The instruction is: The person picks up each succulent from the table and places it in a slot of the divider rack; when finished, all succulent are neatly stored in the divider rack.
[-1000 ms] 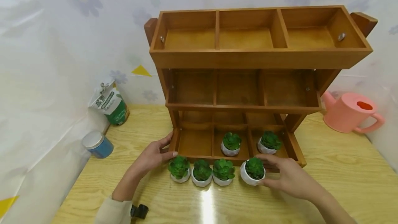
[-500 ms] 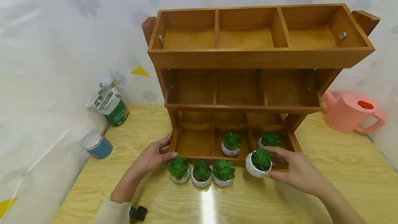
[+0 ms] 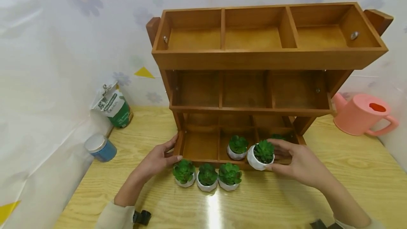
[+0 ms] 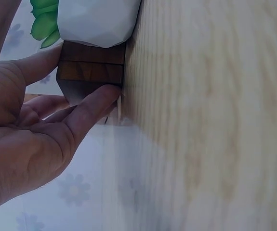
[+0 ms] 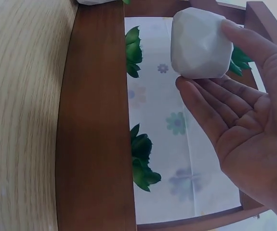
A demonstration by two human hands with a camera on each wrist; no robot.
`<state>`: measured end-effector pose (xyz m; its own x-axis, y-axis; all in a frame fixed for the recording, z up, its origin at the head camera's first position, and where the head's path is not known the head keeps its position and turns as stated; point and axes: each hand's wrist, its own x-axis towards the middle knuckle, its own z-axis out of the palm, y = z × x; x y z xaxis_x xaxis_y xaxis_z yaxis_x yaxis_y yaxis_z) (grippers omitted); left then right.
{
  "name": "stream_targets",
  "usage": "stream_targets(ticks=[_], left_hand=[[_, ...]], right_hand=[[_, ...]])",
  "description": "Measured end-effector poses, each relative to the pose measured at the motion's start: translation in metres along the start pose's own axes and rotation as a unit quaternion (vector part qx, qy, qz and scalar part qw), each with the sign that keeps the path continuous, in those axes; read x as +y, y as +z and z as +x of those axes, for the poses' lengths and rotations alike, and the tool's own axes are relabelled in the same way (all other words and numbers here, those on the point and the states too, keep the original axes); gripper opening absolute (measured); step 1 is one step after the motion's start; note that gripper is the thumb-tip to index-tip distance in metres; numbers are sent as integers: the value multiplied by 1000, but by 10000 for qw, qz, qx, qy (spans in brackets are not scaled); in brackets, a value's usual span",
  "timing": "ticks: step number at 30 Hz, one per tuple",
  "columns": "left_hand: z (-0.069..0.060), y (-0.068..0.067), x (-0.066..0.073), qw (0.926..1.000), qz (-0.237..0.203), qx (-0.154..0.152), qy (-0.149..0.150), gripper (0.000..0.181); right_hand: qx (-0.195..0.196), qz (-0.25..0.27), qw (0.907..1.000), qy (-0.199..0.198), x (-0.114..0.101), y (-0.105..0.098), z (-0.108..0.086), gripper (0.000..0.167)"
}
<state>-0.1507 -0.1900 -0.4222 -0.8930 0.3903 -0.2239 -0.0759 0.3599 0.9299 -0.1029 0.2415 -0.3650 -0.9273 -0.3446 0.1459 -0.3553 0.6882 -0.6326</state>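
Note:
My right hand [image 3: 297, 162] pinches a white faceted pot with a green succulent [image 3: 260, 154], thumb on one side and fingers on the other. In the right wrist view the held pot [image 5: 202, 44] is above the bottom tier's front board [image 5: 95, 125]. My left hand [image 3: 159, 156] grips the left front corner of the wooden shelf [image 3: 200, 161]; the left wrist view shows thumb and fingers around that corner [image 4: 91, 72]. Two potted succulents stand in the bottom tier, one in the middle compartment [image 3: 236, 147], the other [image 3: 278, 136] mostly hidden behind my right hand.
Three potted succulents [image 3: 207, 177] stand in a row on the table before the shelf. A pink watering can [image 3: 360, 114] is at the right. A blue jar [image 3: 101, 147] and a green-white bag [image 3: 114, 107] stand at the left. The upper two tiers overhang the bottom one.
My right hand has lifted the potted succulent from in front of the shelf up and inward, over the bottom tier's front board. The left hand has stayed at the corner.

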Motion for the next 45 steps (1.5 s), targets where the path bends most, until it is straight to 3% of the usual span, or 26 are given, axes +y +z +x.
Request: stream_targets(ticks=[9,16,28,37,45], left_hand=[[-4,-2,0,10000,10,-57,10,79],[1,0,4,9999,55,-104,109,78],[0,0,3,9998,116,-118,82,79],[-2,-1,0,9996,192,-143,112,78],[-1,-1,1,9998,146,-120,94,78]], right_hand=[[187,302,9993,66,-4,8,14,64],[59,447,9988,168,-8,12,26,65],[4,522,9986,-43,-15,30,43,68],[-91,305,9993,-219,-21,44,58,68],[-473,537,9973,-166,-30,58,79,68]])
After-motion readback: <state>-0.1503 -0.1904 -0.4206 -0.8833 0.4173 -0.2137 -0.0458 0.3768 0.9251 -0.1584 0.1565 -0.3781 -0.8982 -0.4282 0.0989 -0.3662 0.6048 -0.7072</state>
